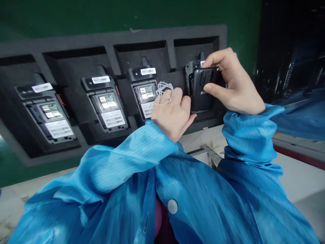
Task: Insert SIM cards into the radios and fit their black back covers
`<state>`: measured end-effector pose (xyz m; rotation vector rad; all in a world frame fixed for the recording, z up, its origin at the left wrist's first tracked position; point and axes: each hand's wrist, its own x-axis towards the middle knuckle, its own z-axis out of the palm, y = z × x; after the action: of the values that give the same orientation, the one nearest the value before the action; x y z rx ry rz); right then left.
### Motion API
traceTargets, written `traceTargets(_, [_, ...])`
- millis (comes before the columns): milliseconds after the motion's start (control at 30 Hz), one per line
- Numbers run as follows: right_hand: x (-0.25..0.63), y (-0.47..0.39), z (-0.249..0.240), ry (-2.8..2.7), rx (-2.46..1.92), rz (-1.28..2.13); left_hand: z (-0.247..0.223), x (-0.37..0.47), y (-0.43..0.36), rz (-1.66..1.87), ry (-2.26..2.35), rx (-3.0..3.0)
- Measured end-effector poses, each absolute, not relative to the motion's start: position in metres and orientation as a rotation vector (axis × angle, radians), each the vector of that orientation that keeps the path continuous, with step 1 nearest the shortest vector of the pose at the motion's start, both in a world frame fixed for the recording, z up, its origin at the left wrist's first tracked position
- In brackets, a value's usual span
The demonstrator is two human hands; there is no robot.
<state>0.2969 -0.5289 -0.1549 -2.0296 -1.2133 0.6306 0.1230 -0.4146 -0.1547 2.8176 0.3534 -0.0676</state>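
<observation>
My right hand [235, 81] pinches a black back cover [203, 81] between thumb and fingers, over the rightmost handheld device [189, 73] in the black foam tray [142, 37]. My left hand [172, 110] is curled, with a loop of thin white cord [164, 91] at its fingers, between the rightmost device and its neighbour. Whatever lies inside its fingers is hidden. That neighbouring device [146, 91] has its back uncovered, showing card slots and labels, and the hand overlaps its lower right part.
Two more uncovered devices, one left of centre [105, 101] and one at the far left [48, 113], lie in the tray's compartments. Under the tray is a green surface [101, 17]. A metal bracket [212, 154] shows below the near edge.
</observation>
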Motion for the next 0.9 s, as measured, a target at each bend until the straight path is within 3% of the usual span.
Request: traceTargets(900, [0.264, -0.531, -0.172, -1.398, -2.315, -0.033, -0.154, 0.123, -0.416, -0.023, 0.351, 2.787])
